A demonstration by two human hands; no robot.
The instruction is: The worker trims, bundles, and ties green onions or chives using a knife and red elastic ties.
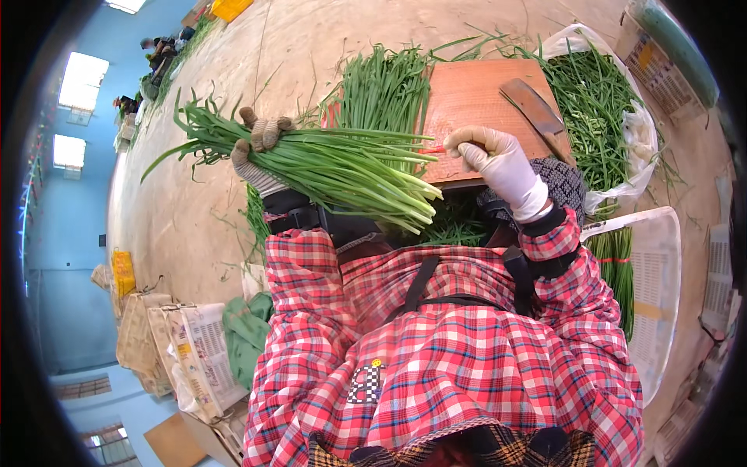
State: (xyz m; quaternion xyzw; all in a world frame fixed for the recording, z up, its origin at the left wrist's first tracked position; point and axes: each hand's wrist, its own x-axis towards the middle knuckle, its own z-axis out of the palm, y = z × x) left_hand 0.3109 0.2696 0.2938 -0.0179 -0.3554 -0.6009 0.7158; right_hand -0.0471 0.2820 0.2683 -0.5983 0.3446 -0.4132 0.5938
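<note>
My left hand (pixel 259 140), in a dirty striped knit glove, grips a bunch of green garlic chives (pixel 350 169) around its leafy part. The pale cut ends point to the right. My right hand (pixel 496 160), in a whitish thin glove, has its fingers curled together near those ends. A thin red band (pixel 433 150) stretches from its fingertips toward the bunch; whether it touches the stalks I cannot tell. Behind the hands lies a wooden cutting board (pixel 467 93) with a cleaver (pixel 532 108) on its right side. A pile of chives (pixel 385 87) rests left of the board.
A white plastic bag (pixel 642 137) of loose chives and trimmings stands right of the board. Nearer, a white plastic crate (pixel 656 280) holds banded chives (pixel 617 274). More crates (pixel 198 356) and a green cloth (pixel 248 333) are at the left. People (pixel 163 52) sit farther off.
</note>
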